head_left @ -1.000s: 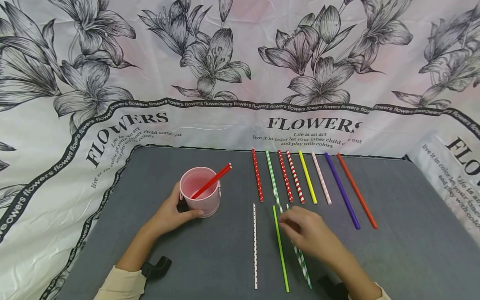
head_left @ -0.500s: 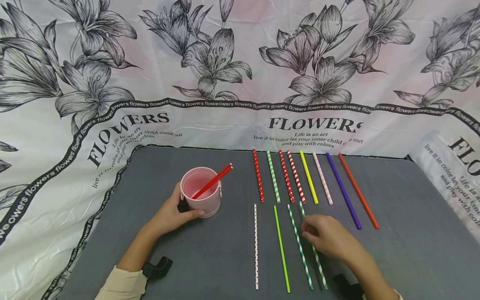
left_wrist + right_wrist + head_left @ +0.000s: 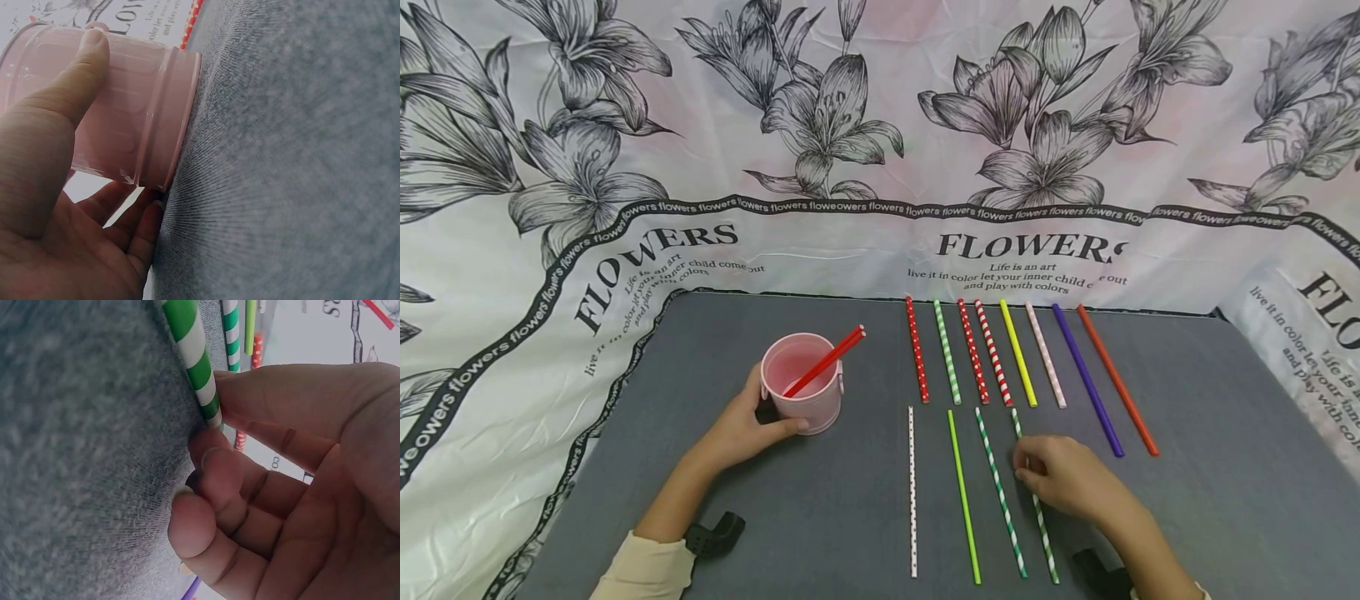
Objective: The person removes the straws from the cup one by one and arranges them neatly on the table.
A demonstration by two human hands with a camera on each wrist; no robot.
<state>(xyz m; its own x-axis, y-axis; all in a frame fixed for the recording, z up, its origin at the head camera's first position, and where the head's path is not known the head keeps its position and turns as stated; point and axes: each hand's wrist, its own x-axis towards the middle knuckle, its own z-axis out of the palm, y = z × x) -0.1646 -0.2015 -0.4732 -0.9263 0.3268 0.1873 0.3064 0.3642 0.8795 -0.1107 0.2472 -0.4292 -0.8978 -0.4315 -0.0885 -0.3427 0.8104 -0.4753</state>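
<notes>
In the head view my left hand [image 3: 752,429] holds the side of a small pink bucket [image 3: 808,414] standing on the table. Two red straws [image 3: 823,363] lean inside it, their ends above the rim. The left wrist view shows the thumb along the bucket wall [image 3: 125,106], other fingers around the far side. My right hand [image 3: 1067,475] pinches a green-and-white striped straw [image 3: 1047,542] between thumb and fingers, close on the table. Beside it on the left lie another green-and-white striped straw [image 3: 1002,492], a lime green straw [image 3: 964,500] and a white dotted straw [image 3: 912,492].
A farther row has several straws: red dotted, light green striped [image 3: 947,354], red striped, yellow [image 3: 1018,354], pale pink, purple [image 3: 1086,379] and orange-red [image 3: 1116,379]. A flower-printed cloth [image 3: 850,250] borders the grey tabletop [image 3: 820,508] behind and at both sides.
My right hand has moved right with the green-and-white striped straw, from over its twin to a place right of it in the near row. The left hand and bucket have stayed put.
</notes>
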